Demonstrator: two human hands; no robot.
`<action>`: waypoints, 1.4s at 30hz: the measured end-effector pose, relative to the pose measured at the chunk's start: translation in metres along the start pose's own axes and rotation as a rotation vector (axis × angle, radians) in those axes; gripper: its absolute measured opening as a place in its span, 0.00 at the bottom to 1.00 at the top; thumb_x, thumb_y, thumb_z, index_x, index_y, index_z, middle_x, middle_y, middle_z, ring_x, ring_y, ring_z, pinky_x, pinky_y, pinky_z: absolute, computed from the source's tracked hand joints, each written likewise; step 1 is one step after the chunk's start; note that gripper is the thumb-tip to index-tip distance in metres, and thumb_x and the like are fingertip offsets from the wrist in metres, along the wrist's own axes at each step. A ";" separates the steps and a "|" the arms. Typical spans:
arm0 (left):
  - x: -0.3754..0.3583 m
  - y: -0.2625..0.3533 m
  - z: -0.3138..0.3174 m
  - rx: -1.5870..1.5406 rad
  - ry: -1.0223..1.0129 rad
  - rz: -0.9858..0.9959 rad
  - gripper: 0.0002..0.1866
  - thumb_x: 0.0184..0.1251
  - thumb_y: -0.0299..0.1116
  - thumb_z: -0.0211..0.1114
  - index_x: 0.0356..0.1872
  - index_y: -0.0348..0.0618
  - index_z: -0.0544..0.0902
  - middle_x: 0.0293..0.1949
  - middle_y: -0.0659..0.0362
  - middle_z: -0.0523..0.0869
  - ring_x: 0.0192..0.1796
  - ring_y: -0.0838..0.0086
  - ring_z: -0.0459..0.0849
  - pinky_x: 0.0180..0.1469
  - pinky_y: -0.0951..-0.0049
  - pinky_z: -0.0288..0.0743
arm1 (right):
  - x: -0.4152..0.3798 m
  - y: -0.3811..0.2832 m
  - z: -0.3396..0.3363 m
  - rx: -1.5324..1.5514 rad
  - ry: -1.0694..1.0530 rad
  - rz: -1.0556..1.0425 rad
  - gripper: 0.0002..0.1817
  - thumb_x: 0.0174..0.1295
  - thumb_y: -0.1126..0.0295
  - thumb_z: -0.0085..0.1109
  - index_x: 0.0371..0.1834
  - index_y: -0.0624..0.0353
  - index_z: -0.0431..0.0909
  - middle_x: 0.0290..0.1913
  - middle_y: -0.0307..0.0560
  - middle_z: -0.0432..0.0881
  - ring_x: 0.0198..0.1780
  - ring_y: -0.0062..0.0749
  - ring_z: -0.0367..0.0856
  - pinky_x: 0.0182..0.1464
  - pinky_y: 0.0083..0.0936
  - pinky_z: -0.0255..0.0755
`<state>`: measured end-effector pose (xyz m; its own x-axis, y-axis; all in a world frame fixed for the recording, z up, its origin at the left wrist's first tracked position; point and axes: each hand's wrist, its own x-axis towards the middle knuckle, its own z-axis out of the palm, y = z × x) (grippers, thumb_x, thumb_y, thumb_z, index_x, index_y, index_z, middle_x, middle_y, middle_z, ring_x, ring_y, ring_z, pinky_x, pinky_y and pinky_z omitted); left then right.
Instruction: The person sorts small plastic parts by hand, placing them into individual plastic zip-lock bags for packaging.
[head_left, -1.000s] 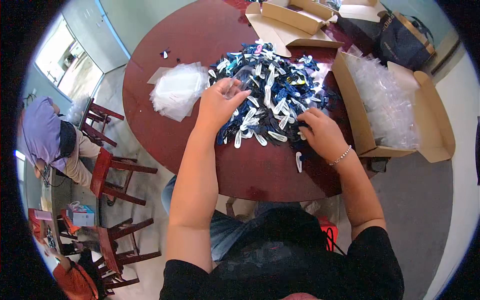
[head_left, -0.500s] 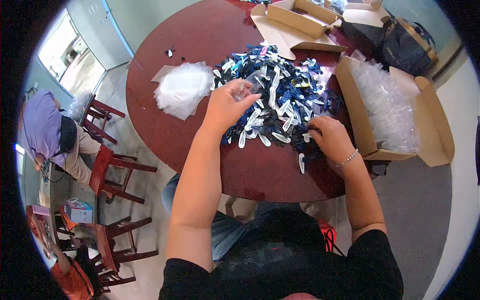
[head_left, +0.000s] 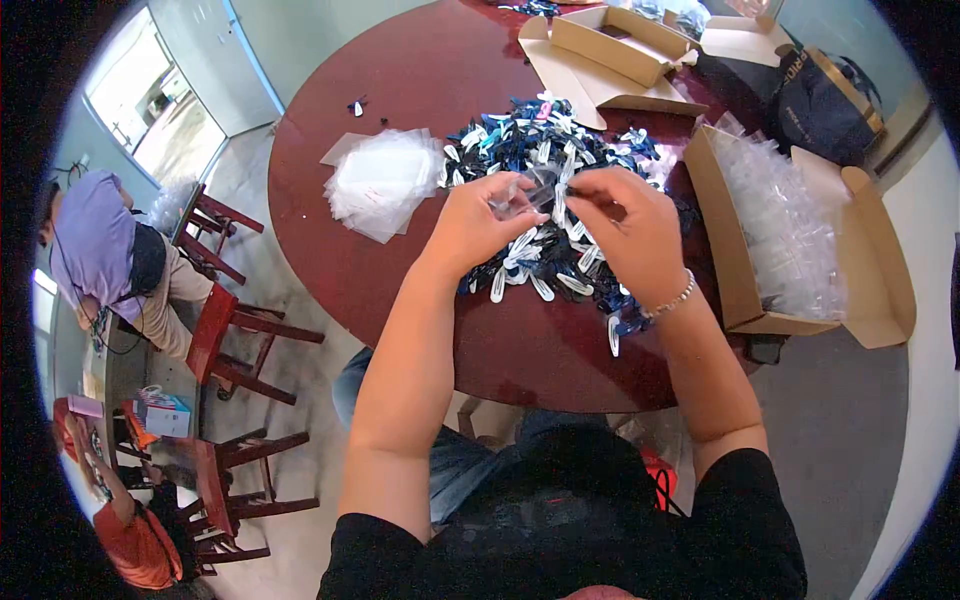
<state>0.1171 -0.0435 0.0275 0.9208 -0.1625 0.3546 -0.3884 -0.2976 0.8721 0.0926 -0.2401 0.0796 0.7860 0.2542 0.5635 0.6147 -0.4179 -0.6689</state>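
Note:
My left hand [head_left: 495,218] pinches a small clear plastic bag [head_left: 538,188] above a heap of hair clips [head_left: 525,262], many of them white snap clips and others dark blue or black. Close beside it, my right hand [head_left: 628,225] has its thumb and fingertips closed at the bag's right end. A white hair clip [head_left: 562,190] shows at those fingertips, partly hidden by them. To the left of the heap lies a loose stack of flat clear bags [head_left: 385,185].
An open cardboard box [head_left: 722,255] of clear plastic packets [head_left: 775,225] stands at the right. More open cartons [head_left: 610,60] and a dark bag [head_left: 825,110] are at the back. One clip [head_left: 357,107] lies apart on the round table [head_left: 345,280]. Other people sit at left.
My right hand has moved up and left from the lower right edge of the heap to the bag in my left hand. The view has shifted slightly.

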 end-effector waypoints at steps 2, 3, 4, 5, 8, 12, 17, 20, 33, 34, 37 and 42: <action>-0.001 0.000 0.000 -0.075 -0.013 -0.015 0.19 0.53 0.32 0.77 0.45 0.38 0.81 0.30 0.61 0.84 0.32 0.82 0.80 0.37 0.78 0.75 | 0.010 -0.002 0.012 -0.021 0.023 -0.054 0.10 0.58 0.78 0.65 0.43 0.62 0.83 0.38 0.43 0.84 0.38 0.20 0.83 0.41 0.18 0.77; 0.000 -0.002 -0.001 -0.075 -0.012 -0.016 0.19 0.53 0.32 0.77 0.45 0.38 0.81 0.30 0.61 0.84 0.32 0.82 0.80 0.37 0.78 0.75 | 0.013 0.000 0.014 -0.019 0.021 -0.054 0.10 0.58 0.78 0.65 0.43 0.62 0.83 0.38 0.43 0.84 0.38 0.20 0.83 0.41 0.18 0.77; 0.002 -0.006 -0.001 -0.029 -0.024 -0.003 0.20 0.53 0.31 0.76 0.47 0.38 0.82 0.33 0.61 0.85 0.34 0.83 0.80 0.38 0.79 0.77 | 0.016 0.003 0.017 -0.030 0.012 -0.055 0.10 0.58 0.78 0.65 0.43 0.62 0.83 0.39 0.43 0.85 0.38 0.21 0.83 0.41 0.18 0.77; 0.003 -0.009 -0.002 0.016 -0.035 0.008 0.21 0.53 0.31 0.76 0.48 0.38 0.82 0.36 0.62 0.85 0.36 0.83 0.80 0.39 0.80 0.78 | 0.018 0.004 0.020 -0.041 0.001 -0.055 0.10 0.59 0.78 0.64 0.43 0.62 0.83 0.40 0.43 0.85 0.38 0.21 0.83 0.41 0.17 0.77; 0.003 0.000 -0.006 -0.034 -0.029 -0.103 0.20 0.53 0.31 0.76 0.48 0.39 0.82 0.36 0.62 0.85 0.37 0.82 0.81 0.39 0.80 0.77 | 0.012 0.003 0.010 -0.060 0.042 -0.051 0.09 0.59 0.77 0.64 0.44 0.62 0.83 0.41 0.43 0.85 0.38 0.21 0.82 0.42 0.17 0.76; 0.004 -0.007 -0.004 -0.019 0.100 -0.011 0.19 0.51 0.34 0.78 0.43 0.39 0.83 0.31 0.60 0.87 0.33 0.81 0.82 0.38 0.77 0.76 | -0.004 0.022 -0.016 -0.070 -0.030 0.094 0.07 0.59 0.75 0.64 0.40 0.63 0.84 0.34 0.43 0.85 0.35 0.22 0.81 0.40 0.19 0.75; 0.006 -0.012 -0.004 -0.020 0.096 -0.038 0.18 0.52 0.36 0.77 0.42 0.39 0.83 0.31 0.59 0.86 0.34 0.80 0.81 0.39 0.76 0.76 | -0.036 0.041 -0.046 -0.240 -0.285 0.157 0.07 0.55 0.74 0.67 0.36 0.62 0.84 0.32 0.47 0.84 0.31 0.27 0.81 0.37 0.23 0.74; 0.005 -0.011 -0.004 0.008 0.080 -0.060 0.19 0.52 0.36 0.77 0.42 0.38 0.83 0.31 0.59 0.86 0.34 0.79 0.81 0.39 0.76 0.76 | -0.050 0.045 -0.051 -0.214 -0.468 0.253 0.08 0.51 0.74 0.69 0.34 0.63 0.83 0.29 0.46 0.81 0.29 0.30 0.79 0.33 0.25 0.73; 0.004 -0.009 -0.004 0.062 0.079 -0.080 0.19 0.56 0.37 0.75 0.44 0.37 0.83 0.34 0.58 0.87 0.37 0.78 0.83 0.43 0.75 0.77 | -0.063 0.059 -0.043 -0.129 -0.253 0.204 0.09 0.52 0.77 0.65 0.37 0.62 0.78 0.30 0.44 0.80 0.27 0.26 0.77 0.33 0.24 0.72; 0.003 -0.005 -0.004 0.067 0.078 -0.079 0.19 0.56 0.37 0.75 0.44 0.37 0.83 0.34 0.58 0.87 0.37 0.78 0.83 0.43 0.75 0.77 | -0.061 0.062 -0.048 -0.165 -0.194 0.239 0.09 0.52 0.77 0.65 0.37 0.62 0.78 0.30 0.43 0.80 0.26 0.25 0.76 0.32 0.23 0.72; 0.004 -0.004 -0.004 0.072 0.075 -0.083 0.18 0.56 0.37 0.74 0.44 0.37 0.83 0.34 0.59 0.87 0.37 0.78 0.83 0.42 0.75 0.77 | -0.058 0.054 -0.053 -0.194 -0.147 0.309 0.08 0.53 0.78 0.64 0.37 0.62 0.79 0.30 0.43 0.80 0.28 0.23 0.77 0.32 0.22 0.72; 0.004 -0.009 -0.005 0.065 0.081 -0.044 0.18 0.56 0.37 0.74 0.43 0.37 0.83 0.34 0.58 0.87 0.36 0.78 0.83 0.42 0.75 0.77 | -0.067 0.033 -0.043 -0.169 -0.484 -0.019 0.09 0.52 0.76 0.66 0.37 0.59 0.82 0.34 0.50 0.80 0.36 0.45 0.81 0.38 0.33 0.75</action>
<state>0.1246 -0.0369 0.0226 0.9359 -0.0719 0.3448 -0.3465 -0.3639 0.8646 0.0571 -0.3084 0.0407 0.7399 0.6209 0.2589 0.6412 -0.5344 -0.5507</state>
